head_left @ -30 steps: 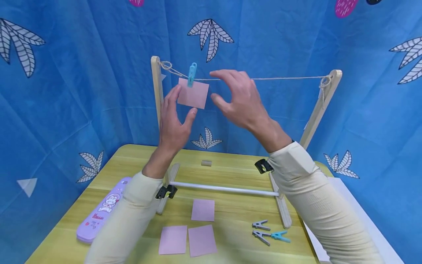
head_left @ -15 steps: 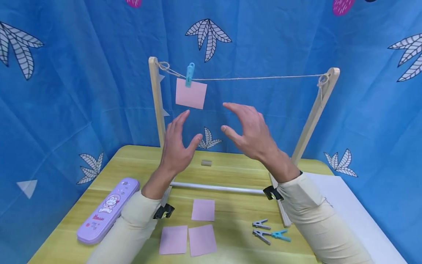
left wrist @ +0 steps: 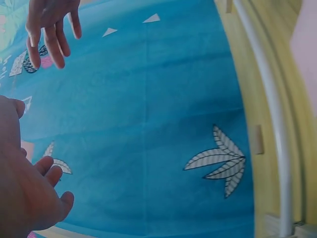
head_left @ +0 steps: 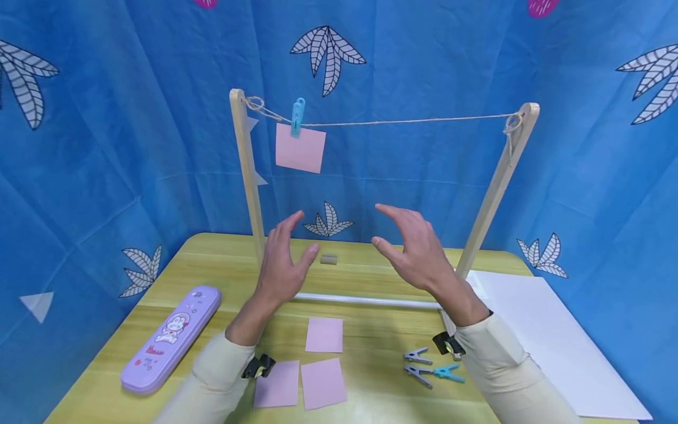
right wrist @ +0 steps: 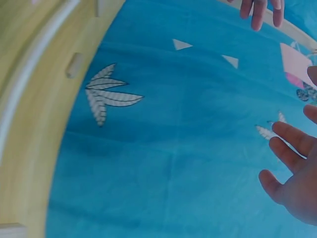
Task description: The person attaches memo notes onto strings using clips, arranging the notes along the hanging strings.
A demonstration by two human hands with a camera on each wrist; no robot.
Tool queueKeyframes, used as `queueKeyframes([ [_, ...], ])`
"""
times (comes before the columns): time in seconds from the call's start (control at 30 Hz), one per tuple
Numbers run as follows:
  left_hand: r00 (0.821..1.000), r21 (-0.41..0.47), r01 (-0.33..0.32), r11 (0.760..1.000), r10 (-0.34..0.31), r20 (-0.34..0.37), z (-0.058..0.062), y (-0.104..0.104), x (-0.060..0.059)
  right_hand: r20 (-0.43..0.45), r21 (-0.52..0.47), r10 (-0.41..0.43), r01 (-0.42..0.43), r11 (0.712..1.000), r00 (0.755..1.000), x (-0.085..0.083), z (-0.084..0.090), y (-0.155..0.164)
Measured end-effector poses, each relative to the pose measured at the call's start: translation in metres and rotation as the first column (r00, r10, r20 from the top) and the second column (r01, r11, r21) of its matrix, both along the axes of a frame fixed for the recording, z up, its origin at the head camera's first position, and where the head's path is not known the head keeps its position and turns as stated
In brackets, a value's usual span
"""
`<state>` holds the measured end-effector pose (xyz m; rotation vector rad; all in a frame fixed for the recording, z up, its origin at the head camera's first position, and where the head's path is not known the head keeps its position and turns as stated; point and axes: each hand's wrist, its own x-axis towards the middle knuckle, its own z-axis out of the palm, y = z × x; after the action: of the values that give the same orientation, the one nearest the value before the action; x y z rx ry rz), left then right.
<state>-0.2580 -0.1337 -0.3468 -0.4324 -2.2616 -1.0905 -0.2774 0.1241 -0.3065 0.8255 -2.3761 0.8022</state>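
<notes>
A pink paper square [head_left: 300, 148] hangs from a string line [head_left: 413, 122] by a blue clothespin [head_left: 297, 117], between two wooden posts [head_left: 246, 176]. Both my hands hover empty over the table, well below the line. My left hand [head_left: 283, 266] has straight fingers, and so does my right hand [head_left: 410, 247]. Three more pink squares [head_left: 324, 334] lie on the yellow table [head_left: 175, 277] near me. Two grey clothespins [head_left: 417, 355] and a blue one [head_left: 449, 374] lie by my right sleeve. The wrist views show only spread fingers [left wrist: 29, 198] [right wrist: 292, 173] against blue cloth.
A purple pencil case [head_left: 172, 338] lies at the left of the table. A white sheet [head_left: 545, 341] covers the right side. A white rod [head_left: 365, 301] joins the frame's feet. A small grey block [head_left: 329, 259] sits behind it. Blue leaf-print cloth [head_left: 106, 118] surrounds everything.
Both hands have come down and back from the hung pink square toward the table. The square stays pinned on the line.
</notes>
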Motion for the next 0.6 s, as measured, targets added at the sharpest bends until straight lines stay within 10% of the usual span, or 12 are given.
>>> queueKeyframes([
  [0.6,0.990,-0.018,-0.009,1.000,0.011,0.144,-0.060,-0.006,0.010,0.173,0.069,-0.112,0.102,0.992,0.979,0.025,-0.080,0.045],
])
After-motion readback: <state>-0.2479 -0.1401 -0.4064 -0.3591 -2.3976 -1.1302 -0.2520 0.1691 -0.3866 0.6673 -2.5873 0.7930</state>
